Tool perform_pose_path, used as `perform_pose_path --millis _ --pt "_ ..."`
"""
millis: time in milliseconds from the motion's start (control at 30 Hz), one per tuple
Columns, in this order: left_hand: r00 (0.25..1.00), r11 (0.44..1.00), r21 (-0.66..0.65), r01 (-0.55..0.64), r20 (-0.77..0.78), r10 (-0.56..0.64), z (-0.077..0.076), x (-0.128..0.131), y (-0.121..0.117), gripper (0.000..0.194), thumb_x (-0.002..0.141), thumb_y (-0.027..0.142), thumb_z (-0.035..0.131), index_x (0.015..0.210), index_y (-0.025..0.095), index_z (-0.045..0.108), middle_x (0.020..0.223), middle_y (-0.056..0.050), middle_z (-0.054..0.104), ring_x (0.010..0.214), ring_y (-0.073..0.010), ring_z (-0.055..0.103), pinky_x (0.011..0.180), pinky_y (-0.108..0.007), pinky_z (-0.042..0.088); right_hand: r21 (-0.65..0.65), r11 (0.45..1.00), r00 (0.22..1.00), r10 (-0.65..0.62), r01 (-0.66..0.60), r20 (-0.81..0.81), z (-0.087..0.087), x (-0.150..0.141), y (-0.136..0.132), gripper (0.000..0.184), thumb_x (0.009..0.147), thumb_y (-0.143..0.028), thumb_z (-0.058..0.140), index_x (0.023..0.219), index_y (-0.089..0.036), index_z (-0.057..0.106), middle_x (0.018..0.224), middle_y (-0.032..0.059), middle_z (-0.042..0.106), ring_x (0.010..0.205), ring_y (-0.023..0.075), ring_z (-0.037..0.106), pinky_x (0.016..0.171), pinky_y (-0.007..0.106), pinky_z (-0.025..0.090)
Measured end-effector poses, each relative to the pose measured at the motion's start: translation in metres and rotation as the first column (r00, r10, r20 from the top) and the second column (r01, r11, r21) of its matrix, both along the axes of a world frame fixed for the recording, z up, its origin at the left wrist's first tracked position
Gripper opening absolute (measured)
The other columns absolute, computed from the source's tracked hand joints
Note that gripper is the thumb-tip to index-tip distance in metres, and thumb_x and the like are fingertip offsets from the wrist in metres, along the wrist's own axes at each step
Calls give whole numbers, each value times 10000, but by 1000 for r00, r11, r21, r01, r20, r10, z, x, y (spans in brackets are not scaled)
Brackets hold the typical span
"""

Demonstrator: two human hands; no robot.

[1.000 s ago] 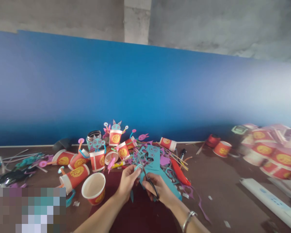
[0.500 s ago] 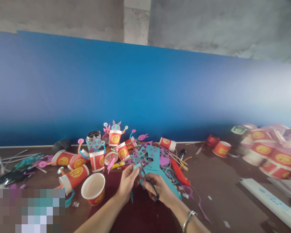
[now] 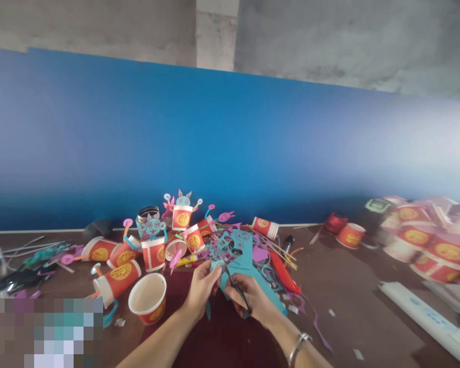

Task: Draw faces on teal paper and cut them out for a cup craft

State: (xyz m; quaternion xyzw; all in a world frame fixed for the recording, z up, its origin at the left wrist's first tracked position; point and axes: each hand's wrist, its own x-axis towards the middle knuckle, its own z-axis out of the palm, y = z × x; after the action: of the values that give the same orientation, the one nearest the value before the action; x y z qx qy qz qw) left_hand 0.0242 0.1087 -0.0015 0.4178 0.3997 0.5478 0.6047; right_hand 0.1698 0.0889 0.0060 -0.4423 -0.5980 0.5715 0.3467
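Note:
Between thumb and fingers, my left hand (image 3: 202, 285) pinches a small piece of blue paper (image 3: 215, 266). My right hand (image 3: 249, 295) is wrapped round dark-handled scissors (image 3: 242, 294), whose blades point up and left to the paper's edge. How far the blades are parted is hard to make out. Behind both hands lie larger blue paper sheets (image 3: 245, 260) with drawn faces, amid purple and blue scraps. A white-and-red paper cup (image 3: 147, 299) stands upright left of my left hand.
Decorated paper cups (image 3: 153, 254) with paper faces and arms cluster at the back left. A red object (image 3: 283, 273) and thin sticks (image 3: 283, 253) lie right of the scraps. Stacked cups (image 3: 440, 245) and a white power strip (image 3: 425, 317) are at the right.
The blue paper in my left hand has turned slightly, and more of it shows beside the thumb. Both hands stay nearly in place, and the scissors have barely shifted.

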Motion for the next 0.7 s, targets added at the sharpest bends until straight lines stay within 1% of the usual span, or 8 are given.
perform_pose_path --millis 233,467,600,700 --pt "1000 1000 -3 -2 22 2 -2 0 2 371 637 463 717 596 166 497 406 87 402 339 -31 290 353 -171 215 -11 1000 1000 -3 3 9 3 0 -1 291 723 -447 624 708 -177 517 403 -81 440 320 56 369 334 167 293" --pt "998 1000 1 3 59 -3 -5 0 3 339 658 426 716 618 166 502 418 92 390 351 -30 288 366 -170 220 -2 1000 1000 -11 11 12 -3 0 2 267 740 -423 613 702 -179 512 391 -88 425 316 57 367 329 164 283" --pt "994 998 24 53 99 -55 -7 0 2 310 686 394 706 643 159 509 462 83 408 392 -34 316 397 -172 244 17 999 999 -33 33 3 -4 0 2 267 742 -421 612 712 -174 517 404 -85 437 320 57 385 325 159 292" --pt "995 999 4 45 90 -45 -7 1 1 312 706 405 687 648 152 515 507 61 464 419 -38 359 418 -175 266 2 999 999 -41 41 -2 -3 0 2 264 736 -416 620 725 -170 527 410 -85 443 322 56 394 326 156 304"
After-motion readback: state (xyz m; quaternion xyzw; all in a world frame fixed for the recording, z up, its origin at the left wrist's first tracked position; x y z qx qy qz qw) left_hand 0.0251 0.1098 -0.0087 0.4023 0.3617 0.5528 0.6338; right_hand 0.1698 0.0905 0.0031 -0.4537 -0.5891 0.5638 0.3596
